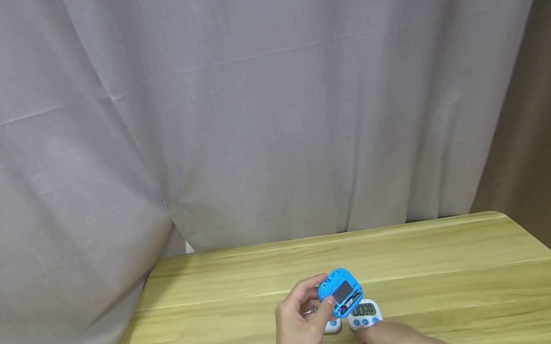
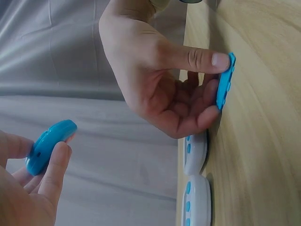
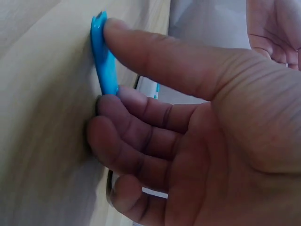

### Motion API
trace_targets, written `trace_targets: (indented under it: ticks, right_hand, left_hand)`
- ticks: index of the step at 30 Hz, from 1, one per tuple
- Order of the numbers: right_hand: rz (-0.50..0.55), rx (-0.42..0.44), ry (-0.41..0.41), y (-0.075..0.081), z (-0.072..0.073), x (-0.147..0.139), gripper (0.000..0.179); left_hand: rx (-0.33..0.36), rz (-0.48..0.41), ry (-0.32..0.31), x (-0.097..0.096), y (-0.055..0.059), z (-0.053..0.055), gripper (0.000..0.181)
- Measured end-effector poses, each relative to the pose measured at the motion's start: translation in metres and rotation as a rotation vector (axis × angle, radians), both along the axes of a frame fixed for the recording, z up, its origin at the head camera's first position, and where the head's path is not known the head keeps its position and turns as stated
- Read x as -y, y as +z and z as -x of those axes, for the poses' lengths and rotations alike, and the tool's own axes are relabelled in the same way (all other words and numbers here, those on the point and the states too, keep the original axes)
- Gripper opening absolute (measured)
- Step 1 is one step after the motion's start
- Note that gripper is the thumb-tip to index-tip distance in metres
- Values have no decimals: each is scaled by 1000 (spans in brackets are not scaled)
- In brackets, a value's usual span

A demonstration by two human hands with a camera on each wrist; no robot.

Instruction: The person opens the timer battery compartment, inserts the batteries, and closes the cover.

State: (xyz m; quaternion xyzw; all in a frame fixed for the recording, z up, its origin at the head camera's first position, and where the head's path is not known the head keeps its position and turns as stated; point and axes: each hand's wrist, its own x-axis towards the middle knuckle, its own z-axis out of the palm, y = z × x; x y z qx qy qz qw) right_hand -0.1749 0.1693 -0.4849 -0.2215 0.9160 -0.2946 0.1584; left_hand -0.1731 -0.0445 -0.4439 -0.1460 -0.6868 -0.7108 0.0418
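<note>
My left hand holds a blue digital timer between thumb and fingers, above the table. Its back faces up, with a dark rectangle in the middle and an uncovered compartment along one edge. In the left wrist view the timer shows edge-on. Low over the wood, my right hand pinches a small, flat blue cover by its ends; the right wrist view shows the cover close to the tabletop. Just beyond that hand lies a white timer with blue buttons and zeros on its display.
A second white timer lies to the left of the first, partly hidden by my left hand. Both rest on the wood-grain table. Grey curtain hangs behind the far edge and along the left side.
</note>
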Motion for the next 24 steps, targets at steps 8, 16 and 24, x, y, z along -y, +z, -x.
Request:
trace_targets:
  ticks: [8, 16, 24]
  right_hand:
    - [82, 48, 38, -1, -1, 3, 30]
    - [189, 39, 120, -3, 5, 5, 32]
    - [370, 167, 80, 7, 9, 0, 22]
  left_hand:
    - [2, -1, 1, 0, -1, 1, 36]
    - [5, -3, 3, -1, 0, 0, 35]
    - [-1, 2, 8, 0, 0, 0, 35]
